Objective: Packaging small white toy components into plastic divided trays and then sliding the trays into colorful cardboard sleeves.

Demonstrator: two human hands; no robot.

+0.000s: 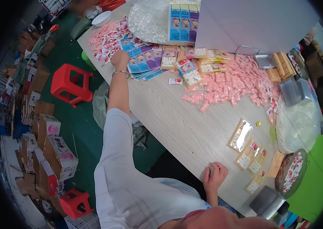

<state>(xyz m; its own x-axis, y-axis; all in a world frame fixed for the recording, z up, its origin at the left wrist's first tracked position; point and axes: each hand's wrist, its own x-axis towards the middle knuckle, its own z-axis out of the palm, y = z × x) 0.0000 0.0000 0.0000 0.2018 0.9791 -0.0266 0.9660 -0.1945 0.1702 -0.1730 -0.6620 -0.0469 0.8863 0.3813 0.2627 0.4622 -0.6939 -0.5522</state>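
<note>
While the left hand (119, 58) stretches far across the pale wood-grain tabletop (176, 122), its fingers curl down onto the near edge of a fanned stack of blue-and-purple printed cardboard backing cards (143, 61) — whether a card is already pinched between them cannot be told from this angle. Just beyond the hand lies a heap of small pink-and-white sachets (106, 38), and to the right of the cards stand filled blister packs of little white pieces (190, 72) and a wide scatter of loose pink sachets (230, 84). The right hand (215, 176) rests loosely curled and empty at the near edge of the tabletop, close to a row of clear plastic blister trays (251, 156) and a round bowl of red-and-white sachets (293, 171). To do this reach well, I judge it best to slide only the top card off with the fingertips, keeping the fan from spreading further or slipping over the edge, and to brace with the right hand — the body is leaning a long way. A red plastic stool (70, 84) stands on the green floor beneath the arm.
</note>
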